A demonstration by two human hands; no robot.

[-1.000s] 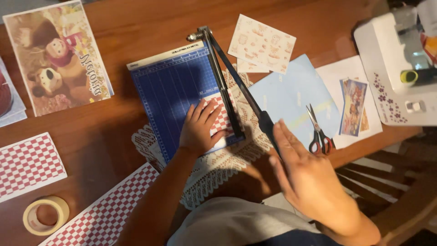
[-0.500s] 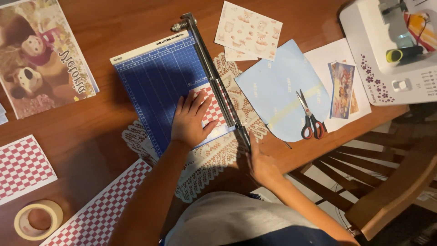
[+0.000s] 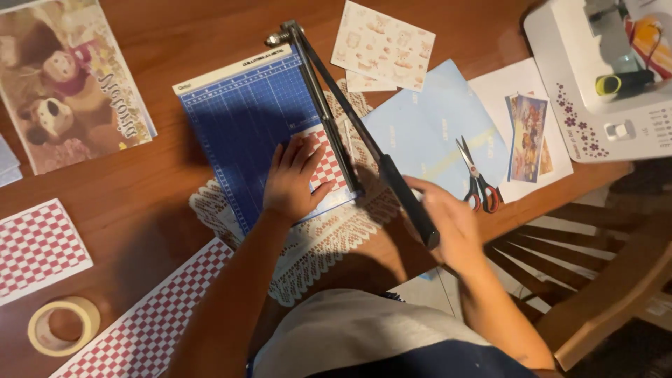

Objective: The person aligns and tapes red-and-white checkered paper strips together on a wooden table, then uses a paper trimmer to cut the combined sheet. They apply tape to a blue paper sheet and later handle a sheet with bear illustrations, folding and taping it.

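A blue paper trimmer [image 3: 245,126] lies on the wooden table over a white lace doily [image 3: 315,245]. My left hand [image 3: 292,180] presses flat on a red-and-white checkered paper [image 3: 327,162] at the trimmer's cutting edge. My right hand [image 3: 448,220] grips the black handle of the trimmer's blade arm [image 3: 364,140], which is lifted a little and angled away from the board's edge.
Scissors [image 3: 477,178] lie on a light blue sheet [image 3: 427,126]. Picture cards [image 3: 383,45], a photo [image 3: 528,138] and a white machine [image 3: 595,77] are at the right. A poster [image 3: 70,84], checkered sheets [image 3: 38,248] and a tape roll [image 3: 63,325] are at the left. A wooden chair [image 3: 595,280] stands at the lower right.
My right hand pushed the blade arm down along the board's edge, and now the arm is swinging back up and outward. My left hand stayed on the checkered paper.
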